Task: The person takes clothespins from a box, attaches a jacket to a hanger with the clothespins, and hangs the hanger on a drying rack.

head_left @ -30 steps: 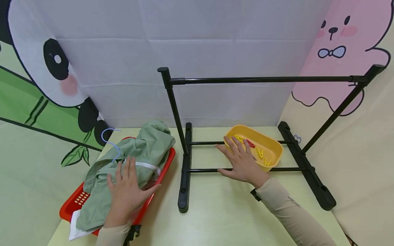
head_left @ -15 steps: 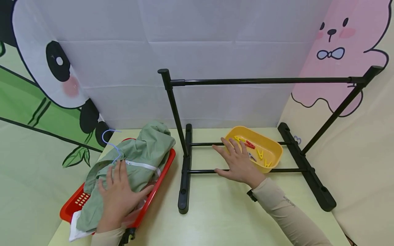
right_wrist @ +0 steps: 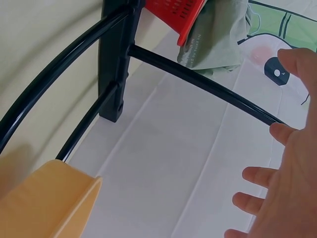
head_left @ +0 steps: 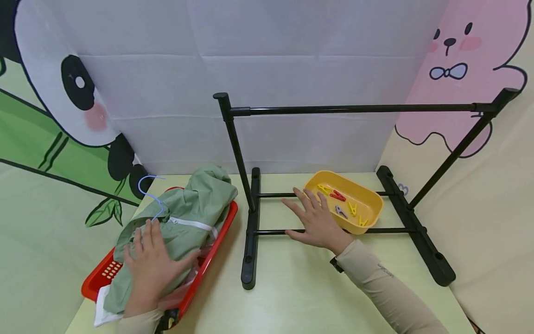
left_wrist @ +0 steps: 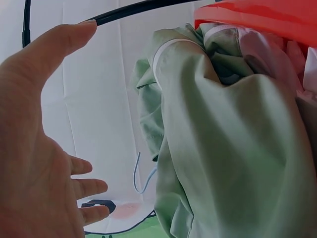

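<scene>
A green garment point(head_left: 200, 195) with a white zip lies heaped in and over a red basket point(head_left: 221, 239), and the hook of a blue hanger point(head_left: 143, 188) sticks up from it. My left hand point(head_left: 152, 269), fingers spread and straight, hovers over the garment's near part. In the left wrist view the palm faces the green cloth point(left_wrist: 237, 139) with space between. My right hand point(head_left: 319, 225) is spread above the rack's lower bars, beside a yellow tray point(head_left: 371, 192). Inside that tray lie red, yellow and grey clothespins point(head_left: 341, 212). Neither hand holds anything.
A black rack point(head_left: 354, 109) stands on the pale table point(head_left: 292, 287), its feet point(head_left: 249, 260) to either side of the tray. Pink and white cloth point(head_left: 104, 308) shows at the basket's near end. Printed fabric walls point(head_left: 292, 55) close off the back and sides.
Both hands have drifted to the left, still spread. The left moved lower over the garment, and the right uncovered more of the tray and the clothespins.
</scene>
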`<state>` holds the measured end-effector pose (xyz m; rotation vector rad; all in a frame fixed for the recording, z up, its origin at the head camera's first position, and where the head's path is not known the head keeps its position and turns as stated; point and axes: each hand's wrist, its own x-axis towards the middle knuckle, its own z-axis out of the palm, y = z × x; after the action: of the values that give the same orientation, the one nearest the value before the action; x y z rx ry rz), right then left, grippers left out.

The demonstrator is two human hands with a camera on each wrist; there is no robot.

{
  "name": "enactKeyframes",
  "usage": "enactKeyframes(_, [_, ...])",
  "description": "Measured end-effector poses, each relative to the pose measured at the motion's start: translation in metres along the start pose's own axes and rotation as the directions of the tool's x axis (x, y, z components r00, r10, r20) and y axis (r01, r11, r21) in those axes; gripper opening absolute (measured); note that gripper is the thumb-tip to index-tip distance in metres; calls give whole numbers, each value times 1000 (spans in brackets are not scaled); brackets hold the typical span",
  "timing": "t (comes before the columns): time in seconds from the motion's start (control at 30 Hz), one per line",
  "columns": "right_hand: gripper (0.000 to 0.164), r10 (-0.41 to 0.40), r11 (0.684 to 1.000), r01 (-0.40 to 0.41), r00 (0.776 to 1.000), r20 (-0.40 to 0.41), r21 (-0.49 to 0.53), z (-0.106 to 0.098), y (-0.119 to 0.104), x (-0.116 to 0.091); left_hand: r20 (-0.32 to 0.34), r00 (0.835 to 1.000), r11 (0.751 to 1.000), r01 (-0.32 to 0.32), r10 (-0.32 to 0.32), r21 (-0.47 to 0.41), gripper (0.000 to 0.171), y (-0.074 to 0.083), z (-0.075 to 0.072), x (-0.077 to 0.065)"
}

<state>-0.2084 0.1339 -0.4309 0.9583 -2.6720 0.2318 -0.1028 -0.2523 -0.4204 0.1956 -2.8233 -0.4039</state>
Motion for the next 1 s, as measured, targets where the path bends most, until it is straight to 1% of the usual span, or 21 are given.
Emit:
enactKeyframes(0.13, [79,-6,1000,6,1000,-2,-8,1,-1,2,-3,1000,1000,9,-9,2,128,-4,0,1])
enactKeyframes(0.4, [77,-23,999,24,1000,5,-23,4,-5,6,24,999,999,43,-44,14,131,-11,-2,1])
enactKeyframes(0.5, [76,-23,999,24,1000,17,-23,5,-7,9,47,997,998,65,-65,6,130,-14,-1,1])
enactKeyframes(0.7, [75,-24,1000,24,999,34,-17,9,-10,14,70,991,994,113,-114,14,129,-23,-2,-1])
enactKeyframes(0.8, [76,-29,999,29,999,24,-21,11,-11,16,79,989,992,128,-129,13,129,-27,-1,-3])
enactKeyframes(1.0, [76,-39,999,39,999,5,15,13,-14,21,89,985,989,146,-149,32,131,-33,0,-8])
